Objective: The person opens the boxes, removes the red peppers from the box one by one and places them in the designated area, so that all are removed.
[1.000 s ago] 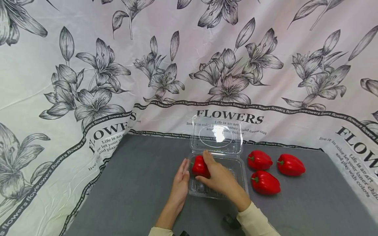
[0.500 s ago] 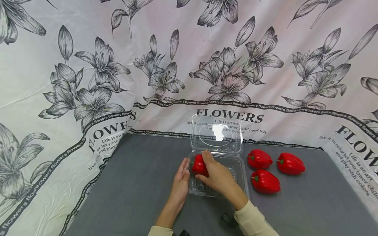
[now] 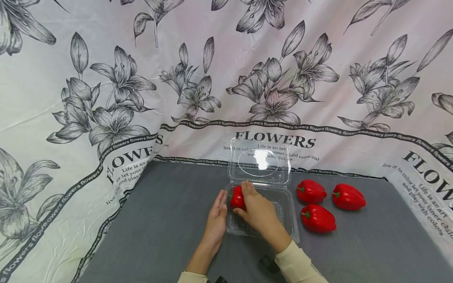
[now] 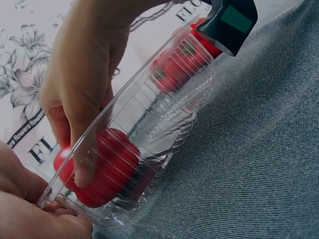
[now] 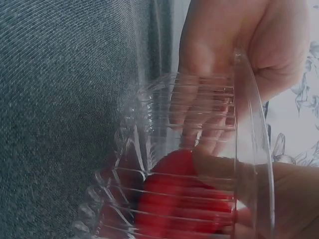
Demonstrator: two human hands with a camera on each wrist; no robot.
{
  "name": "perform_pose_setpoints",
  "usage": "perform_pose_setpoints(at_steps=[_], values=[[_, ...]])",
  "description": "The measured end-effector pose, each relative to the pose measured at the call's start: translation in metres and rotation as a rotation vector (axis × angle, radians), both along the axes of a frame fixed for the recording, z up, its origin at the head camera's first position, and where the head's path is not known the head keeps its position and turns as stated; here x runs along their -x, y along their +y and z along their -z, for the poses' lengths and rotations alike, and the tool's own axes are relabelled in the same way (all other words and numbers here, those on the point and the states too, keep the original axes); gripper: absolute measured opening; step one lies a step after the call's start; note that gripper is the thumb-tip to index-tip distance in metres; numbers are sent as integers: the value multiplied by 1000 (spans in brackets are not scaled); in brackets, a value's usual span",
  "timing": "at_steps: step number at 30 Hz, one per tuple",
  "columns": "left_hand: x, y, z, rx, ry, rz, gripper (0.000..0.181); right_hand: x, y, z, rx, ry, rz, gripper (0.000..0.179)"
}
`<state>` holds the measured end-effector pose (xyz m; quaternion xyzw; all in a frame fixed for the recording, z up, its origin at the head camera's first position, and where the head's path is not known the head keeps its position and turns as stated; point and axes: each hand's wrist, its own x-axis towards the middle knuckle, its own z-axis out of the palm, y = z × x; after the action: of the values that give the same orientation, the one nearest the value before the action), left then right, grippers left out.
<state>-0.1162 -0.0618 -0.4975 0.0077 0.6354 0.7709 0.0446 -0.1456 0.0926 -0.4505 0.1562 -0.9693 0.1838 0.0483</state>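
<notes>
My right hand [image 3: 261, 212] reaches down into a clear plastic clamshell container [image 3: 294, 220] and holds a red bell pepper [image 3: 238, 198] at its left end. Thumb and fingers lie on either side of the pepper, whose green stem points left. Through the clear wall in the left wrist view, the same bell pepper [image 4: 112, 172] shows with the right thumb against it. My left hand [image 3: 216, 220] rests against the container's left side, its fingers straight in the head view. The hinged lid [image 3: 260, 163] stands raised at the back. The right palm hides part of the pepper.
Three more red bell peppers lie right of the container: one at the back [image 3: 311, 191], one in front [image 3: 318, 218], one farther right [image 3: 348, 197]. A dark object [image 3: 269, 263] sits by the right sleeve. Behind the grey table [image 3: 170, 204] hangs a flower-print cloth [image 3: 198, 141].
The right hand and forearm have shifted slightly left, covering more of the pepper. Left hand, container and the other peppers stay where they were.
</notes>
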Motion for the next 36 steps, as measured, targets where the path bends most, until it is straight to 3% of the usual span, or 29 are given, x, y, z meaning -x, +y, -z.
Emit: perform_pose_setpoints(at_steps=[13,36], values=[[0,0,0,-6,-3,-1,59,0,-3,3,-17,60,13,88],[0,1,0,1,-7,-20,59,0,4,2,77,66,-30,86]])
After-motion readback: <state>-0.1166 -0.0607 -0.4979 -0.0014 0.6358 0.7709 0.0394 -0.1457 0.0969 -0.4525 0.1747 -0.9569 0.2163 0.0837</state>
